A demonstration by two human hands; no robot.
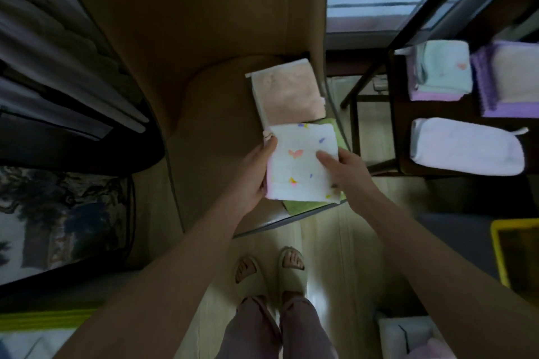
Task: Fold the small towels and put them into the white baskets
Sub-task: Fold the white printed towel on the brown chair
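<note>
We are holding a folded white towel (302, 162), dotted with small coloured hearts, over the near end of a pale basket (294, 217) that is sitting on the right edge of a wooden table (204, 125). Our left hand (258, 175) is gripping the towel's left edge, thumb lying on top and fingers curled under. Our right hand (341, 172) is gripping the right side, thumb pressing on the top face and the other fingers hidden beneath. The towel is lying flat and square, so we are judging the folding of this one as done; what we are doing now looks like setting it down.

Under it a green towel (303, 205) is showing at the near and right edges, and a peach towel (287, 93) is lying folded in the far half of the basket, so the basket is already taking towels.

On the dark shelf (402, 140) to the right, a mint towel (443, 70), a purple-edged towel (507, 79) and a white towel (463, 146) are resting folded but not in any basket we can make out. We are guessing those still need placing; whether more unfolded towels are waiting, we cannot tell.
</note>
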